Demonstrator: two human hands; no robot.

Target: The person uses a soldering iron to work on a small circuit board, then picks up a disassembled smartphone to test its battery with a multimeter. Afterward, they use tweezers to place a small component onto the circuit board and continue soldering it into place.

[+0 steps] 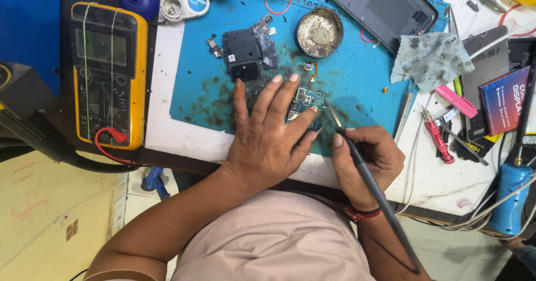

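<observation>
The person wore a pale pink short-sleeved shirt (273, 242); a thin red-and-black band (364, 213) circled the right wrist, and both forearms were bare.

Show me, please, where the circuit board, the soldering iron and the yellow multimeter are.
circuit board (306, 98), head view, on its exposed top part.
soldering iron (363, 169), head view, on its dark handle.
yellow multimeter (107, 46), head view, on its screen.

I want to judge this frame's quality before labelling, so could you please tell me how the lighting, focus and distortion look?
In the head view, light is bright and even, with only a soft shadow by the left hand on the blue work mat; the small green circuit board and the dark soldering iron in the right hand are sharp; the yellow multimeter bows slightly near the edge.
</observation>
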